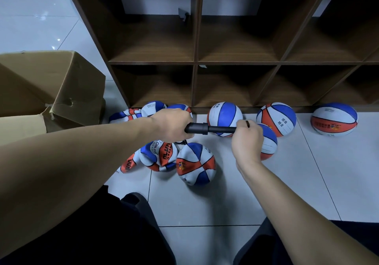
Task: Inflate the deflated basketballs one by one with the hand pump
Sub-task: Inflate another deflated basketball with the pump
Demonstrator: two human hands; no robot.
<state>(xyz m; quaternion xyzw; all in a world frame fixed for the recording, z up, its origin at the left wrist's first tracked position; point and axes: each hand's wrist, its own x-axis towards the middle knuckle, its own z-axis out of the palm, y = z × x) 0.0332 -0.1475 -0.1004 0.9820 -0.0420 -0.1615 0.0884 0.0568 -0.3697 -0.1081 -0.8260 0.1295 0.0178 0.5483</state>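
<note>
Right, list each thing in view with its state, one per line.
Pump: held level, rod drawn out.
Left hand: grips the pump barrel.
Right hand: grips the pump handle end.
Nearest ball: partly filled, dented, hose leads towards it.
Balls by the shelf's left end: flat, crumpled.
Ball at far right: round, full.
Cardboard box: open, flaps up.
Shelf: compartments hold no balls.

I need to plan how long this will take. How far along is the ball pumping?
Looks done: four round balls, one by the shelf, two to its right, one behind the right hand. In hand: the left hand grips the pump, the right its handle; its hose runs down toward the partly filled ball. Left: crumpled balls nearby and against the shelf.
</note>
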